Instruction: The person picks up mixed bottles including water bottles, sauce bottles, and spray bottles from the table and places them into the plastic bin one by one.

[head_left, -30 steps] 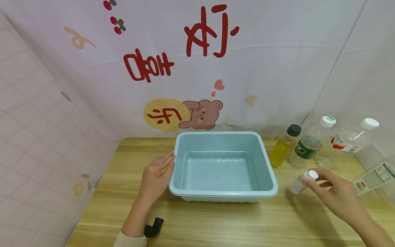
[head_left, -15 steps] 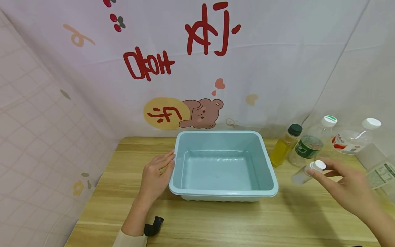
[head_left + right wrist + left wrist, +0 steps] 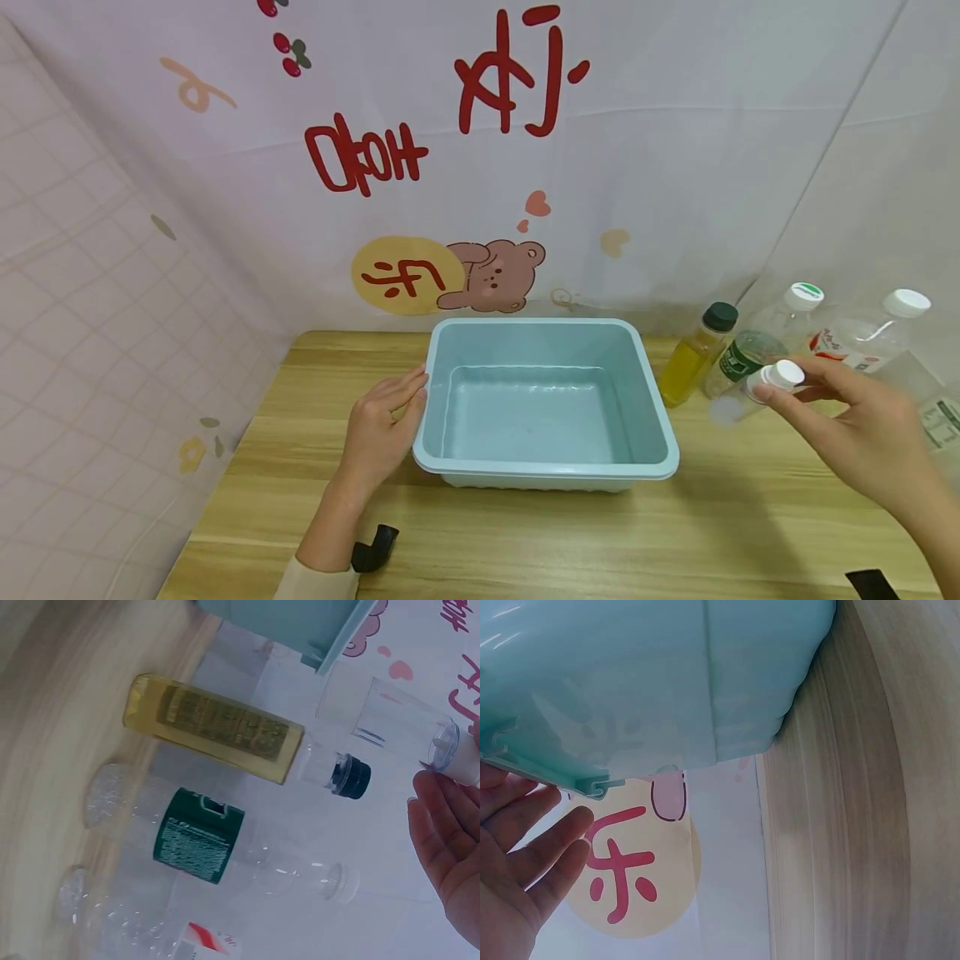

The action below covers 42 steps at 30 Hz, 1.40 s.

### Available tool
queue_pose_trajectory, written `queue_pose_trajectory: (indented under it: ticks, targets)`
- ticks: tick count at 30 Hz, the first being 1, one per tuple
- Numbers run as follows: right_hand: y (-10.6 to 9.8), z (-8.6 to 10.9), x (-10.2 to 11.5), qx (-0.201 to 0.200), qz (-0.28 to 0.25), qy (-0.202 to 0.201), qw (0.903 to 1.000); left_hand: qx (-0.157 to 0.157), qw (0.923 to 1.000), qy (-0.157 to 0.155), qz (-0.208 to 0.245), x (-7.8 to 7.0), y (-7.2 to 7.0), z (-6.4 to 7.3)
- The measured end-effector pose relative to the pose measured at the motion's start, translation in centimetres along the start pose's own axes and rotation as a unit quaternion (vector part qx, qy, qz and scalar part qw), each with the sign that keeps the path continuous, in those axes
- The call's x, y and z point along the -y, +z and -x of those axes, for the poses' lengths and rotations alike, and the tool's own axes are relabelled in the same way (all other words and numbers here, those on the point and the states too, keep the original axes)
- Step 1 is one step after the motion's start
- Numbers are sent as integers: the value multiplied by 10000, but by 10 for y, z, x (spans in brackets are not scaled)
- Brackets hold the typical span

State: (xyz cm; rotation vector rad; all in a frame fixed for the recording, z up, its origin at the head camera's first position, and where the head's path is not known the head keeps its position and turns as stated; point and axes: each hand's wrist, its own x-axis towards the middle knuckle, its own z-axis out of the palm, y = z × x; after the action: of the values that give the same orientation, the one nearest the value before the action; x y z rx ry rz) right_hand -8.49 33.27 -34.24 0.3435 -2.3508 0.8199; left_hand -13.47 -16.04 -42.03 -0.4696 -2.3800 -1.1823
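A light blue plastic basin stands on the wooden table. My left hand is at its left side, fingertips right at the rim; in the left wrist view the fingers are loosely extended just under the rim's edge. To the right of the basin, my right hand pinches a small clear bottle by its white cap. The bottle is tilted, base toward the basin, and overlaps the green-labelled bottle in the head view. Its clear body looks empty in the right wrist view.
Close behind stand a yellow oil bottle with a dark cap, a clear green-labelled bottle and a larger red-labelled bottle. A bottle with a pale label is at the far right. A black elbow-shaped piece lies by the left wrist.
My right hand has lifted the small bottle up and back, slightly to the right, toward the standing bottles, and it tilts more. The left hand and the basin stay in place.
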Motion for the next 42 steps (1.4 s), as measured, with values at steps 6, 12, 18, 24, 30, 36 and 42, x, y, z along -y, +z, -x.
queue_pose_trajectory:
  ticks: [6,12,18,24,30,36,42]
  targets:
    - [0,-10,9,61,133,-58,9999,10,9999,109,-42,1,0,0]
    - [-1,-17,15,109,132,-113,9998,-15,9997,226,-89,2,0,-1]
    - [1,-24,18,145,188,-262,9994,7,9997,221,-93,1,-1,-2]
    - [7,-30,25,151,117,-317,9993,9,9998,191,-108,1,-2,-3]
    - [12,-38,37,238,87,-582,9980,8,9997,213,-117,1,-2,-4]
    - [15,-46,47,359,-7,-536,9979,12,9996,231,-133,2,-1,-3]
    - [22,-56,55,431,-118,-731,9963,22,9996,236,-163,3,-1,-1]
